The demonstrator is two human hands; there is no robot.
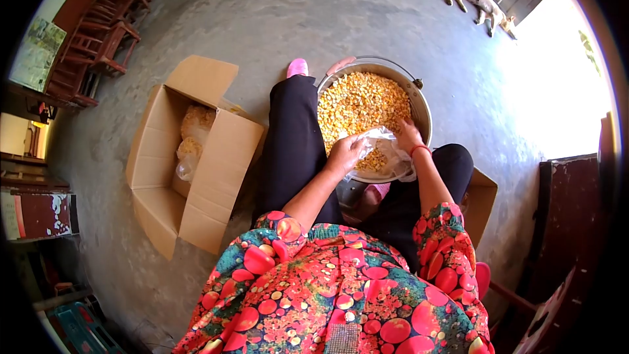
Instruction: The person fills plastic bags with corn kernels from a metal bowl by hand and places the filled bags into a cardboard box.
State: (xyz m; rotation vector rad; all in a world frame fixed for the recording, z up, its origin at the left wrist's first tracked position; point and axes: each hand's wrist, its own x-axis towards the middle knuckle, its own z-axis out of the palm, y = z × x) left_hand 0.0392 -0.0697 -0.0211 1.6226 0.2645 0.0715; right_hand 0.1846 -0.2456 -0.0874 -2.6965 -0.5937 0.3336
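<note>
Mid-frame, the left hand (346,157) is pinching the bag (379,135), best spread wide; the right hand's (409,136) fingers are showing unclearly.

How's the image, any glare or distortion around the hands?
Head view: doorway blown out white, glare spilling across the floor; head view: wide-angle curvature, corners black; head view: left hand, right hand and corn kernels fairly clear, outside that glare.

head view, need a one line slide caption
Left hand holding a clear plastic bag over a bucket of corn kernels, right hand at the bag's edge.
</note>
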